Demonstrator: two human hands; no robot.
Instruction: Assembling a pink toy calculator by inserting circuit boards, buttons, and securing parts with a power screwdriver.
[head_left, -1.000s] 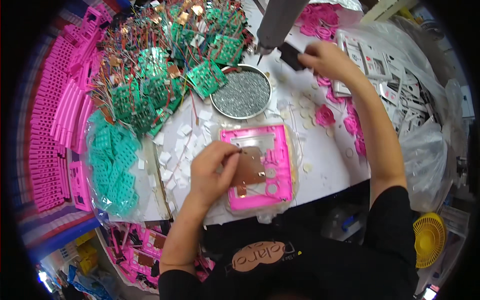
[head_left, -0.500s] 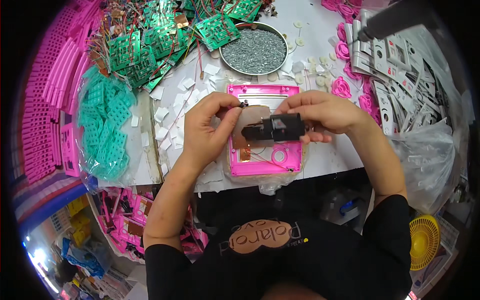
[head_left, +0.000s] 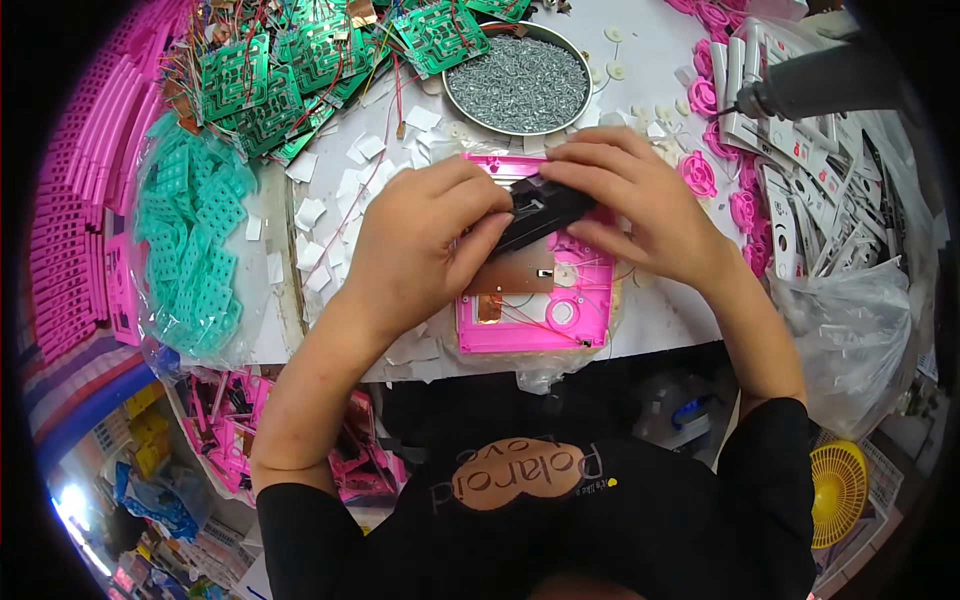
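Note:
Above a pink plastic housing (head_left: 593, 322), a black plastic part (head_left: 545, 213) is held tilted between my two hands. My left hand (head_left: 425, 235) pinches its left end with thumb and fingers. Curled around its right end are the fingers of my right hand (head_left: 648, 205). Beneath the black part a brown circuit board (head_left: 512, 282) lies over the housing, with a small switch on it. Thin red wires and a copper-coloured piece (head_left: 488, 309) show in the lower part of the housing. My fingers hide both ends of the black part.
Behind the housing stands a round metal tin (head_left: 587, 105) of small screws. Green circuit boards (head_left: 235, 78) with wires pile up at far left, above teal perforated pieces (head_left: 195, 250). White printed strips (head_left: 800, 190) and pink rings (head_left: 697, 173) lie right. A dark tool (head_left: 820, 82) hangs at upper right.
The black part has turned to a slant and my left hand has come onto it. The brown board, earlier raised near my left fingers, now lies lower over the housing.

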